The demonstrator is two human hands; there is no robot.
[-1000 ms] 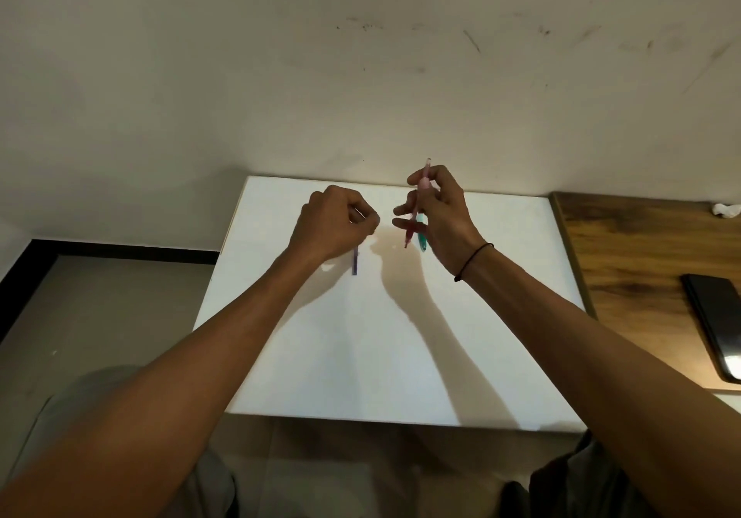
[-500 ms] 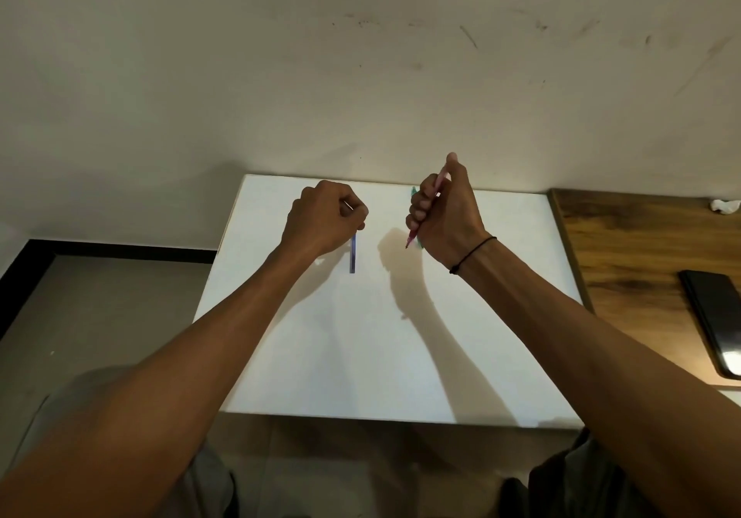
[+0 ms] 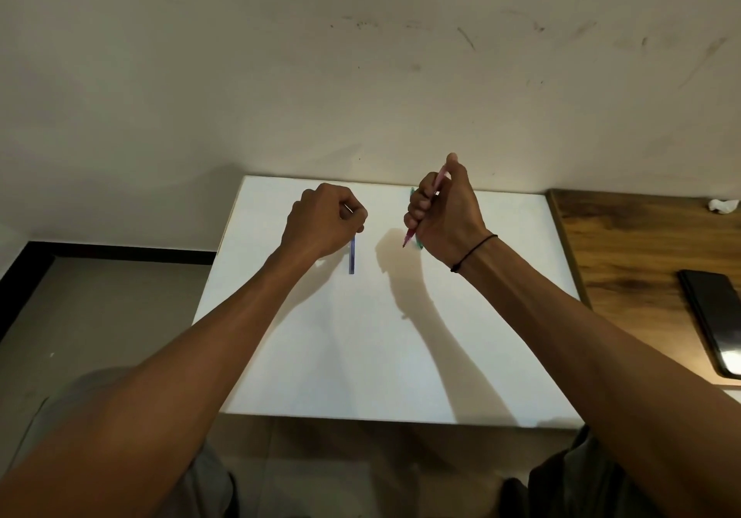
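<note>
A white board (image 3: pixel 381 357) lies in front of me. My left hand (image 3: pixel 320 220) hovers over its far part as a fist. A blue pen (image 3: pixel 352 257) points toward me from under its thumb, which seems to pinch the pen's far end. My right hand (image 3: pixel 445 212) grips a pink pen (image 3: pixel 409 236) in a full fist above the board. The pink tip points down and left, and the top sticks out by the thumb. A green pen (image 3: pixel 413 196) lies on the board, mostly hidden behind my right hand.
A wooden table (image 3: pixel 633 261) adjoins the board on the right, with a black phone (image 3: pixel 713 317) and a crumpled white scrap (image 3: pixel 721 205) on it. A scuffed wall stands right behind the board. Grey floor (image 3: pixel 100 317) lies to the left, and my knees are below the near edge.
My right hand changed from a loose finger hold to a full fist round the pink pen. My left hand drifted slightly left and away, so more of the blue pen shows.
</note>
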